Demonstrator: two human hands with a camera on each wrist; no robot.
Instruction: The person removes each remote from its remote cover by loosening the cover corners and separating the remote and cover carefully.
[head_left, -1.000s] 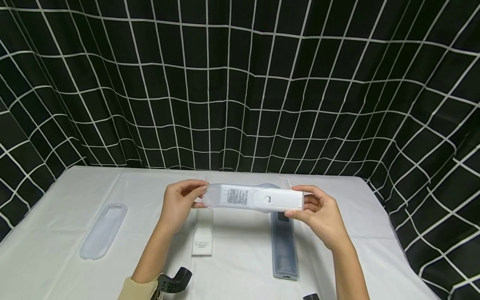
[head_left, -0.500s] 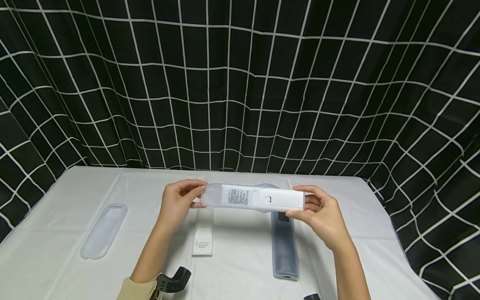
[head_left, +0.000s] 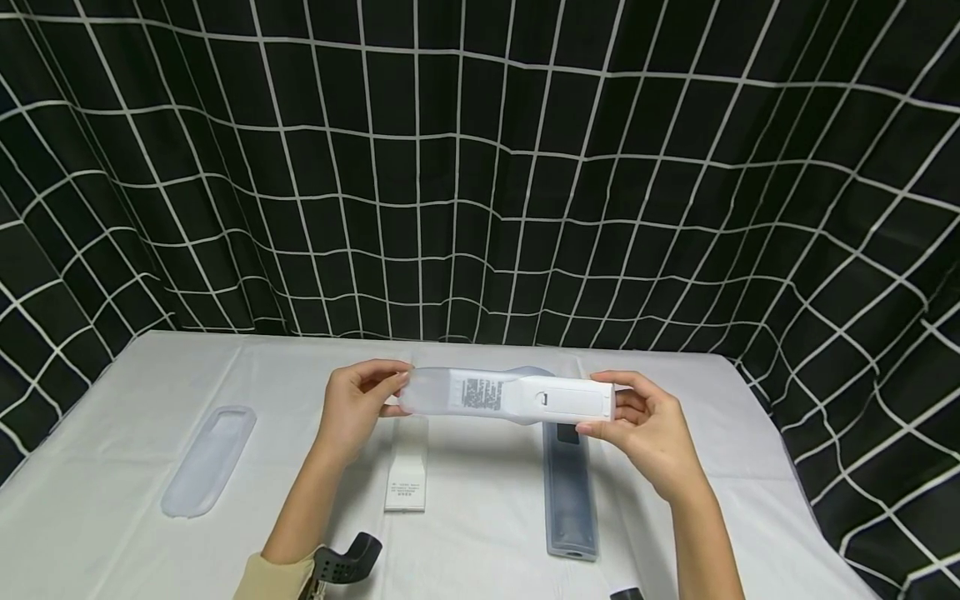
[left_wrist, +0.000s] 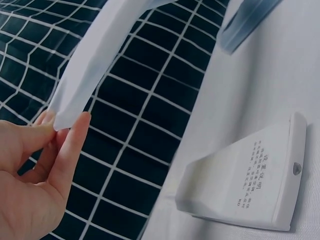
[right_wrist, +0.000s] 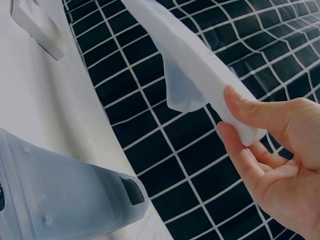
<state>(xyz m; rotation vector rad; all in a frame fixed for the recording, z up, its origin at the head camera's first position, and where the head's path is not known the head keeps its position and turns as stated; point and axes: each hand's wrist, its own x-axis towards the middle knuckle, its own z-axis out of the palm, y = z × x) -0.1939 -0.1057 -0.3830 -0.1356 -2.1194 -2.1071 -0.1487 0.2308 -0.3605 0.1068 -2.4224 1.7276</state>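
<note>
A white remote control (head_left: 573, 398), back side up, is held above the table, partly inside a translucent silicone sleeve (head_left: 427, 392). My left hand (head_left: 358, 404) pinches the sleeve's left end between thumb and fingers; in the left wrist view the sleeve (left_wrist: 85, 65) runs up from the fingertips. With thumb and fingers my right hand (head_left: 648, 429) grips the bare right end of the remote. The right wrist view shows the sleeve's loose mouth (right_wrist: 182, 90) hanging below the remote (right_wrist: 215, 75). The remote's front is hidden.
On the white-covered table (head_left: 480, 533) lie another white remote (head_left: 406, 479) below my left hand, a blue-grey translucent remote cover (head_left: 570, 500) below my right, and a pale translucent sleeve (head_left: 207, 462) at the left. A black gridded curtain (head_left: 480, 183) stands behind.
The remote has shifted slightly right with my right hand, and my left hand with the sleeve's end slightly left. A little more of the remote shows outside the sleeve.
</note>
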